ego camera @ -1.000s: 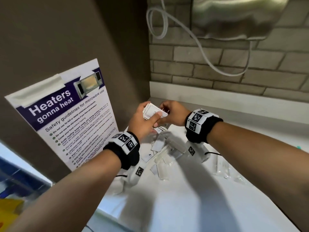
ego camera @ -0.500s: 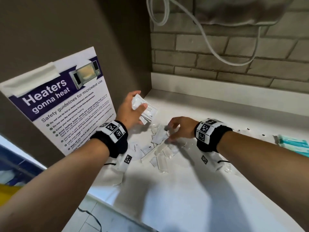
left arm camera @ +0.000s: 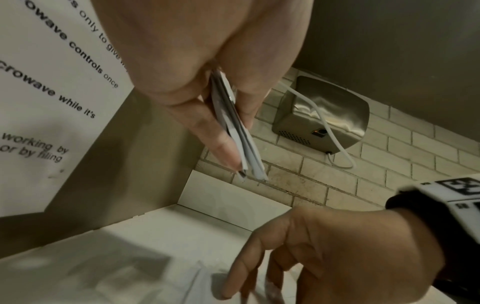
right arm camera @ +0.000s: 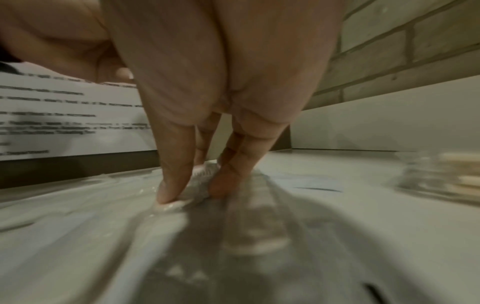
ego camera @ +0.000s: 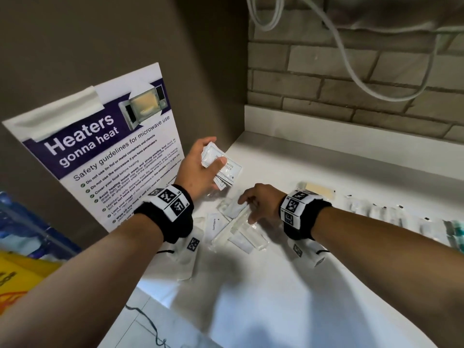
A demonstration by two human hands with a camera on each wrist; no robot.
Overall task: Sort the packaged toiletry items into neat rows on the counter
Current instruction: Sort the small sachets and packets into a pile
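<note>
My left hand [ego camera: 212,159] is raised over the counter's [ego camera: 276,310] back left corner and grips a thin stack of white sachets [ego camera: 226,168]. The left wrist view shows that stack [left arm camera: 235,131] edge-on between thumb and fingers. A loose pile of sachets and clear packets [ego camera: 236,234] lies below, with a toothpaste sachet [ego camera: 214,225] among them. My right hand [ego camera: 247,209] is down on this pile. In the right wrist view its fingertips [right arm camera: 168,193] pinch a clear-wrapped packet [right arm camera: 198,184] against the counter.
A row of clear-wrapped items [ego camera: 376,212] runs along the counter to the right, from a beige pack [ego camera: 319,190] to teal packets [ego camera: 455,232]. A microwave safety poster [ego camera: 108,156] leans on the left wall. A hand dryer [left arm camera: 324,119] and cable hang on the brick wall.
My right hand left the stack and dropped to the pile, where its fingers now close on a clear packet. The left hand stayed raised, still holding the sachets.
</note>
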